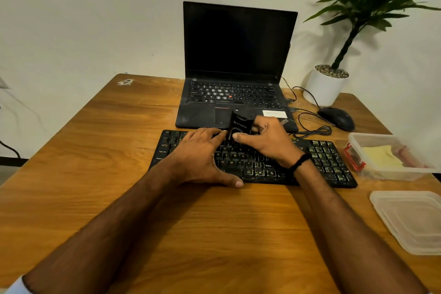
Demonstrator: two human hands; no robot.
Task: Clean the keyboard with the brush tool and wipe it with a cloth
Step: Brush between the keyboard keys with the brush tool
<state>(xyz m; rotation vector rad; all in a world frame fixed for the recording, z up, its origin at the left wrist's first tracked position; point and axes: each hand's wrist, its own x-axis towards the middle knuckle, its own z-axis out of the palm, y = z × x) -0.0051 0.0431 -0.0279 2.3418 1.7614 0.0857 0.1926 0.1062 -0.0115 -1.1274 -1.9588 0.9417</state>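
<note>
Brushing keyboard [322,157], centre of frame on bench [107,131], with brush tool [239,124] clasped in right grip [269,143] over upper key rows. Steadying left end with flat, released left grip [200,153]. Next, probably: sweeping row by row, lightly; wiping not yet begun.

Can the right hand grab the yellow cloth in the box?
Probably, once freed: the box stands open, lid off, yellow cloth uncovered, but the right hand grips the brush tool.

Dim warm light, wide-angle edge distortion
</note>
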